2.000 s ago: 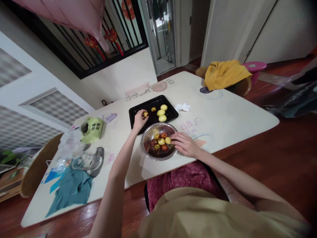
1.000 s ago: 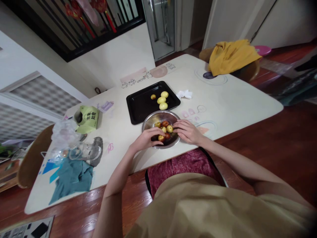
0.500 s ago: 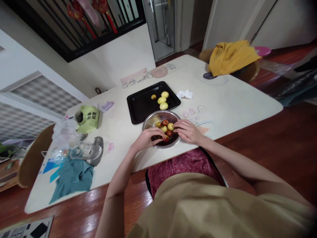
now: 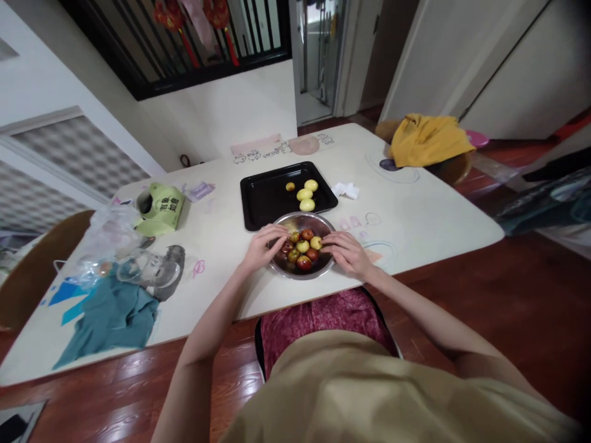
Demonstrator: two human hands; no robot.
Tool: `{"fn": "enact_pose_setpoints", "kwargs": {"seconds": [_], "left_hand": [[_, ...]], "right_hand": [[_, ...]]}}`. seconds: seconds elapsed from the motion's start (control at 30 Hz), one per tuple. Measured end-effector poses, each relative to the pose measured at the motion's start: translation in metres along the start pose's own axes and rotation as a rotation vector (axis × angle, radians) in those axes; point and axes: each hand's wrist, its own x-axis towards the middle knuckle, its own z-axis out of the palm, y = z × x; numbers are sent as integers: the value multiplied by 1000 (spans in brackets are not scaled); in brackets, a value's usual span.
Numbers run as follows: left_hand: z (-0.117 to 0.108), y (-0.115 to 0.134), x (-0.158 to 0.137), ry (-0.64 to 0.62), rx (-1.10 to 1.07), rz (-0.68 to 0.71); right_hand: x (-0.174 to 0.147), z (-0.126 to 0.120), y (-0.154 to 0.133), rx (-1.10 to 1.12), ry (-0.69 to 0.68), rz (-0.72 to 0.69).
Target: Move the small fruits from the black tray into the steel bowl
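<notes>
A round metal bowl point(image 4: 302, 276) near the table's front edge holds several round fruits point(image 4: 303, 263), red-brown and yellow-green, which look like jujubes. My left hand point(image 4: 265, 246) is over the bowl's left rim, thumb and fingers apart, fingertips beside a dark red fruit point(image 4: 287, 246). Over the right rim my right hand point(image 4: 347, 251) lies with fingers stretched out, their tips at a yellow fruit point(image 4: 316, 243); whether they touch it I cannot tell. Behind the bowl, a black tray point(image 4: 265, 195) carries pale yellow fruits point(image 4: 305, 194) and one small brownish fruit point(image 4: 290, 186).
Crumpled white tissue point(image 4: 345, 190) lies right of the tray. On the left are a green tissue box point(image 4: 161, 208), a clear plastic bag point(image 4: 113, 231) and a teal cloth point(image 4: 111, 323). Yellow cloth point(image 4: 427, 140) drapes a chair at the far right.
My left hand has drawn back leftward from the bowl's middle to its left rim, uncovering the red fruit at the front. My right hand stays at the right rim. The whole view has shifted slightly.
</notes>
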Motion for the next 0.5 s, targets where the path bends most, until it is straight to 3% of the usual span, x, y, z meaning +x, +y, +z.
{"fn": "enact_pose_setpoints", "kwargs": {"seconds": [0.13, 0.27, 0.37, 0.5], "left_hand": [[3, -8, -5, 84, -34, -61], [5, -9, -8, 72, -54, -48], [5, -11, -9, 65, -48, -22], [5, -16, -12, 48, -32, -20]], "right_hand": [[27, -7, 11, 3, 74, 119], [83, -3, 45, -44, 8, 119], [132, 11, 76, -150, -179, 133], [182, 39, 105, -355, -475, 291]]}}
